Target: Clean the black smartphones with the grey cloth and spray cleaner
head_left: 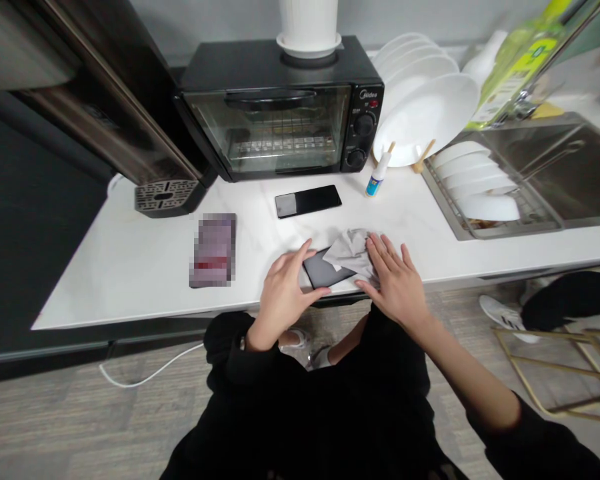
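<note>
Left hand (283,291) grips one near phone (323,270), thumb and fingers pretty wide, while right hand (394,281) sits flat on one cloth (351,248), fingers slightly parted.

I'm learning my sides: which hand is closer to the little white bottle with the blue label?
Right. The right hand lies on the grey cloth, in front of the bottle; the left hand is farther away, at the left end of the dark device.
</note>
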Motion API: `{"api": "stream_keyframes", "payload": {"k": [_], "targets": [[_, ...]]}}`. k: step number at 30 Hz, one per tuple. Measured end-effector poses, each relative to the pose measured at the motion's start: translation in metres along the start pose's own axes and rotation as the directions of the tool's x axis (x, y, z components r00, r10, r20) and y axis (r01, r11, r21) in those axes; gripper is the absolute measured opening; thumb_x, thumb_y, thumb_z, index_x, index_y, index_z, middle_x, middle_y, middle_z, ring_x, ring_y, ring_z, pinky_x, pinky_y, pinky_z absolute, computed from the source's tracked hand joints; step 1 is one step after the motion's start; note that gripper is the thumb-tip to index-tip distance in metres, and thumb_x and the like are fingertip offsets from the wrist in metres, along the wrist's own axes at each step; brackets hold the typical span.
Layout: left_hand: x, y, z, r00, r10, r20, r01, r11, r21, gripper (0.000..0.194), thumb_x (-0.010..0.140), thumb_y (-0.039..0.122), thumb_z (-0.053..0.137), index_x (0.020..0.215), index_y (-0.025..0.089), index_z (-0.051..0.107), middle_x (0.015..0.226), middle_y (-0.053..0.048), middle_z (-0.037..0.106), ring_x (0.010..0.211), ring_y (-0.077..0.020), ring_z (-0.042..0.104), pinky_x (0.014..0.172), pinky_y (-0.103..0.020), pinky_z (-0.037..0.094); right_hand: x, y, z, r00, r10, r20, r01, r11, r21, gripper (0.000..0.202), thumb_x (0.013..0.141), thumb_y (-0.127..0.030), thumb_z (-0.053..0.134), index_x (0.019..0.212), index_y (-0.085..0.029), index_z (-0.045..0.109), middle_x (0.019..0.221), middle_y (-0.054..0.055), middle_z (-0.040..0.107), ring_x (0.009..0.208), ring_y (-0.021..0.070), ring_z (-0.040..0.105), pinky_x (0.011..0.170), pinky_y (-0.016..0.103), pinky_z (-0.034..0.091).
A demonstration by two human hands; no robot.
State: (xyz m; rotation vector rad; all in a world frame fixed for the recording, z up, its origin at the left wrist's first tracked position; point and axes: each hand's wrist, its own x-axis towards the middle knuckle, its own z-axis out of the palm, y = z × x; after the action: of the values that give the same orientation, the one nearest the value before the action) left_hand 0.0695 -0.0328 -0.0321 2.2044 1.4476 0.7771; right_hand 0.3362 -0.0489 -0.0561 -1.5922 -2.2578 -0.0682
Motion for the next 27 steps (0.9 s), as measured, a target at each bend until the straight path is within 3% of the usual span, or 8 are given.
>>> {"api": "stream_keyframes", "payload": {"k": [3, 7, 11, 14, 16, 19, 23, 27], "targets": [[0.000, -0.002, 0.001, 1.000, -0.015, 0.000, 0.015, 1.000, 0.024, 0.107, 0.079, 0.038, 0.093, 0.166, 0.030, 0.031, 0.145, -0.008, 0.068, 0.132, -0.0309, 0.061, 0.116, -0.049, 0.048, 0.014, -0.036, 0.012, 1.000, -0.024, -0.012, 0.025, 0.998, 0.057, 0.091, 0.104, -0.072, 0.043, 0.166, -0.006, 0.034, 0.172, 0.021, 0.036, 0.162, 0.0396, 0.032, 0.130, 0.066, 0.026], [-0.002, -0.007, 0.002, 1.000, -0.027, 0.009, 0.026, 0.996, 0.084, 0.101, 0.083, 0.028, 0.088, 0.167, 0.025, 0.033, 0.143, -0.013, 0.066, 0.129, -0.0326, 0.063, 0.110, -0.047, 0.053, 0.013, -0.080, 0.011, 0.961, -0.271, 0.062, 0.253, 0.944, 0.211, 0.095, 0.100, -0.079, 0.041, 0.160, -0.005, 0.045, 0.168, 0.020, 0.044, 0.160, 0.0327, 0.038, 0.133, 0.057, 0.027], [-0.002, -0.007, 0.000, 1.000, -0.001, 0.012, 0.000, 0.999, 0.047, 0.106, 0.082, 0.031, 0.089, 0.168, 0.027, 0.028, 0.146, -0.012, 0.065, 0.130, -0.0318, 0.062, 0.111, -0.047, 0.051, -0.007, -0.054, -0.003, 0.951, -0.293, 0.099, 0.272, 0.945, 0.183, 0.092, 0.102, -0.075, 0.043, 0.167, -0.011, 0.034, 0.170, 0.018, 0.042, 0.160, 0.0304, 0.040, 0.132, 0.058, 0.029], [0.000, -0.002, 0.000, 1.000, 0.011, 0.012, -0.012, 1.000, 0.017, 0.110, 0.081, 0.035, 0.092, 0.168, 0.030, 0.025, 0.145, -0.008, 0.068, 0.132, -0.0314, 0.060, 0.115, -0.050, 0.047, -0.013, -0.015, -0.009, 0.987, -0.141, 0.079, 0.134, 0.987, 0.085, 0.082, 0.108, -0.063, 0.044, 0.172, -0.016, 0.022, 0.173, 0.015, 0.037, 0.161, 0.0314, 0.037, 0.130, 0.060, 0.030], [0.002, 0.000, 0.000, 1.000, 0.021, 0.006, -0.021, 1.000, 0.017, 0.109, 0.081, 0.034, 0.092, 0.167, 0.032, 0.026, 0.147, -0.006, 0.068, 0.134, -0.0314, 0.058, 0.117, -0.051, 0.045, -0.008, -0.006, -0.005, 0.999, -0.023, 0.038, 0.021, 0.998, 0.057, 0.079, 0.110, -0.058, 0.041, 0.173, -0.017, 0.017, 0.173, 0.016, 0.036, 0.161, 0.0330, 0.036, 0.130, 0.062, 0.030], [0.003, -0.001, 0.002, 1.000, 0.029, 0.001, -0.029, 0.999, 0.019, 0.106, 0.083, 0.033, 0.090, 0.167, 0.031, 0.026, 0.148, -0.007, 0.067, 0.134, -0.0310, 0.058, 0.117, -0.051, 0.045, 0.008, -0.032, 0.009, 0.999, 0.048, -0.020, -0.047, 0.996, 0.073, 0.086, 0.107, -0.065, 0.041, 0.171, -0.010, 0.023, 0.172, 0.021, 0.037, 0.161, 0.0373, 0.034, 0.129, 0.066, 0.028], [0.003, -0.008, 0.004, 1.000, 0.007, 0.013, -0.008, 0.999, 0.034, 0.102, 0.086, 0.021, 0.082, 0.169, 0.025, 0.024, 0.141, -0.011, 0.069, 0.129, -0.0301, 0.062, 0.113, -0.047, 0.050, 0.019, -0.084, 0.019, 0.985, -0.168, 0.031, 0.159, 0.968, 0.194, 0.091, 0.103, -0.073, 0.043, 0.162, -0.003, 0.042, 0.167, 0.023, 0.045, 0.160, 0.0344, 0.038, 0.132, 0.059, 0.028], [0.001, -0.010, 0.002, 1.000, 0.017, 0.021, -0.017, 1.000, 0.023, 0.111, 0.084, 0.024, 0.086, 0.171, 0.026, 0.017, 0.146, -0.010, 0.066, 0.132, -0.0308, 0.058, 0.114, -0.047, 0.049, 0.005, -0.070, 0.006, 0.960, -0.269, 0.081, 0.250, 0.949, 0.190, 0.090, 0.103, -0.073, 0.044, 0.166, -0.009, 0.037, 0.169, 0.019, 0.044, 0.159, 0.0311, 0.041, 0.132, 0.057, 0.030]]}}
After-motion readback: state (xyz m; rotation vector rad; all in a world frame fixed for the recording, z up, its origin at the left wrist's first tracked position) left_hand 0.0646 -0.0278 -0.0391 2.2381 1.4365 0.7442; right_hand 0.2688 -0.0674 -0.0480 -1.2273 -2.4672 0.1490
